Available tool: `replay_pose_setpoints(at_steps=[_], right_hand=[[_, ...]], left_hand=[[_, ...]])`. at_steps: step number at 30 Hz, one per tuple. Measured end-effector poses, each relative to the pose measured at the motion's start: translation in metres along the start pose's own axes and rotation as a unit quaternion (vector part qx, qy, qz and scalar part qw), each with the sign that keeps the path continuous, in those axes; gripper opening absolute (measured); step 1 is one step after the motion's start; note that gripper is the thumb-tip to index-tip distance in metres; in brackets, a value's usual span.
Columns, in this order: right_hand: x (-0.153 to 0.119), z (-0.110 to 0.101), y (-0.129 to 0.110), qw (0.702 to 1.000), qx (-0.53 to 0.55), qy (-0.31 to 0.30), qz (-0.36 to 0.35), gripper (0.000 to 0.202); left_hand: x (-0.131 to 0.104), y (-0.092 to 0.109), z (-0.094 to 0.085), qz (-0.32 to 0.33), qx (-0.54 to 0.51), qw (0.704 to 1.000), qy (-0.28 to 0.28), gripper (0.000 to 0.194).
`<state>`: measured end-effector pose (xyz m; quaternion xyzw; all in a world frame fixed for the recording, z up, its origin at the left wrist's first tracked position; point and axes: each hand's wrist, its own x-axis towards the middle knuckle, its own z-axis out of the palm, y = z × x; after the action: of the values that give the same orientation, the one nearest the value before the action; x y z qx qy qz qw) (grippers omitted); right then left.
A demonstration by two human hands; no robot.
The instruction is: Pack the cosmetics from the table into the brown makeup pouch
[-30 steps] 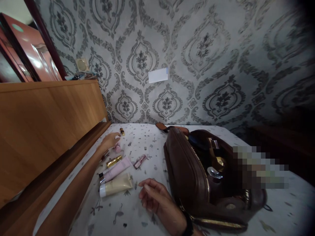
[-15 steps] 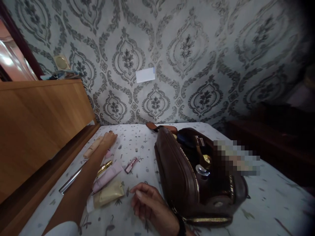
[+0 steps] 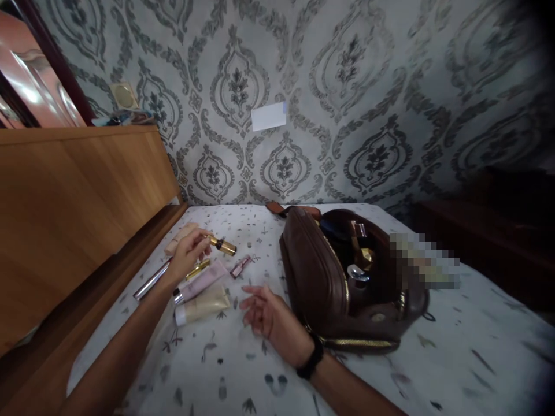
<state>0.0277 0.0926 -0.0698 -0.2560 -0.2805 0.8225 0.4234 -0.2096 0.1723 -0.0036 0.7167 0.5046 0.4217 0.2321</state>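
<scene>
My left hand [image 3: 191, 252] is closed around one end of a small gold-and-black cosmetic tube [image 3: 225, 247], which points right above the sheet. Beneath and beside that hand lie a peach tube [image 3: 177, 238], a silver tube [image 3: 152, 281], a slim gold tube [image 3: 198, 269], a pink squeeze tube [image 3: 203, 281] and a cream squeeze tube [image 3: 203, 306]. A small pink vial [image 3: 240, 266] rests farther right. My right hand [image 3: 273, 318], with a black band at the wrist, hovers empty near the bag, fingers apart and slightly bent. The brown leather bag [image 3: 310, 271] stands unzipped, with a silver-capped bottle [image 3: 358, 276] and a gold-capped item [image 3: 366, 258] inside.
A white patterned sheet [image 3: 217, 370] covers the surface. On the left stands a wooden panel [image 3: 87, 185] with small things on top. The papered wall [image 3: 299, 69] closes off the back. Beyond the bag, a blurred-out patch [image 3: 425, 263] hides something.
My left hand has come back toward me, and the gold-and-black tube now shows in it. My right hand has risen slightly, its fingers more spread. The view has shifted a little.
</scene>
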Motion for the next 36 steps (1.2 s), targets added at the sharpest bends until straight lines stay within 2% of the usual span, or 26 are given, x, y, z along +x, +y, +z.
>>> replay_pose_setpoints(at_steps=[2, 5, 10, 15, 21, 24, 28, 33, 36], right_hand=[[-0.001, 0.002, -0.001, 1.0, 0.014, 0.008, 0.017, 0.053], [0.0, 0.003, -0.003, 0.999, 0.03, 0.012, 0.043, 0.051], [0.002, 0.003, -0.003, 0.992, 0.086, 0.078, 0.049, 0.052], [0.003, -0.002, 0.0, 0.993, 0.101, 0.064, 0.021, 0.034], [0.003, -0.006, 0.005, 0.995, 0.094, 0.021, -0.002, 0.033], [0.003, -0.008, 0.006, 0.996, 0.091, 0.017, -0.001, 0.032], [0.003, -0.008, 0.005, 0.995, 0.099, 0.017, 0.002, 0.028], [0.004, -0.006, 0.004, 0.994, 0.105, 0.025, 0.004, 0.026], [0.004, -0.007, 0.005, 0.994, 0.109, 0.024, -0.004, 0.026]], left_hand=[[-0.025, 0.015, 0.017, -0.022, -0.082, 0.995, -0.048, 0.036], [-0.049, 0.029, 0.04, -0.023, -0.104, 0.989, -0.102, 0.033], [-0.065, 0.036, 0.058, 0.049, -0.066, 0.99, -0.118, 0.03], [-0.073, 0.033, 0.064, 0.087, 0.079, 0.988, -0.1, 0.025], [-0.077, 0.021, 0.065, 0.146, 0.214, 0.966, -0.005, 0.027], [-0.077, 0.017, 0.064, 0.168, 0.223, 0.96, 0.011, 0.033], [-0.08, 0.017, 0.063, 0.158, 0.187, 0.969, 0.007, 0.025], [-0.083, 0.021, 0.065, 0.161, 0.194, 0.968, -0.018, 0.031], [-0.084, 0.022, 0.066, 0.144, 0.172, 0.974, -0.041, 0.022]])
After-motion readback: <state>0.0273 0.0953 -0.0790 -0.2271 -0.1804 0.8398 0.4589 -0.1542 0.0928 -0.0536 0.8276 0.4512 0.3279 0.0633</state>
